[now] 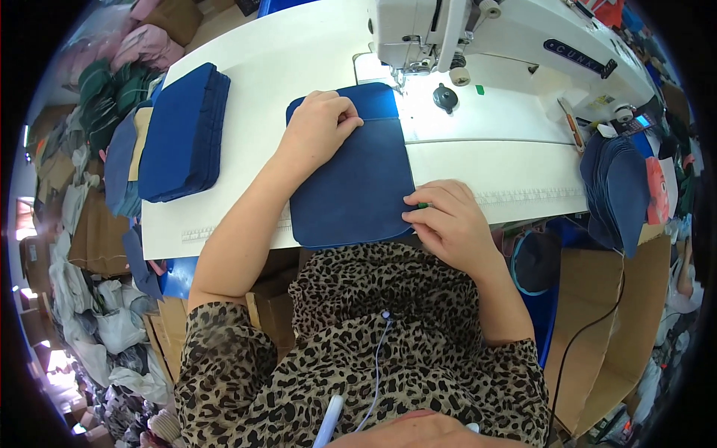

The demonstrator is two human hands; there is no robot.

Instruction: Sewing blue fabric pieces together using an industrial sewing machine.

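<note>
A dark blue fabric panel (pixel 351 187) with rounded corners lies flat on the white sewing table, with a seam across it near the far end. My left hand (pixel 317 127) rests on its far left part, fingers curled and thumb and forefinger pinched at the cloth near that seam. At the panel's lower right edge is my right hand (pixel 448 224), its fingers bent together. A small green thing (pixel 423 205) shows between those fingers; its kind is mostly hidden. The needle area of the sewing machine (pixel 411 63) is just beyond the panel's far right corner.
A stack of blue panels (pixel 183 134) stands at left on the table (pixel 254 67). A black bobbin case (pixel 445 98) lies by the machine, an orange-handled tool (pixel 571 123) farther right. Dark blue pieces (pixel 616 187) hang over the right edge above a cardboard box (pixel 635 321).
</note>
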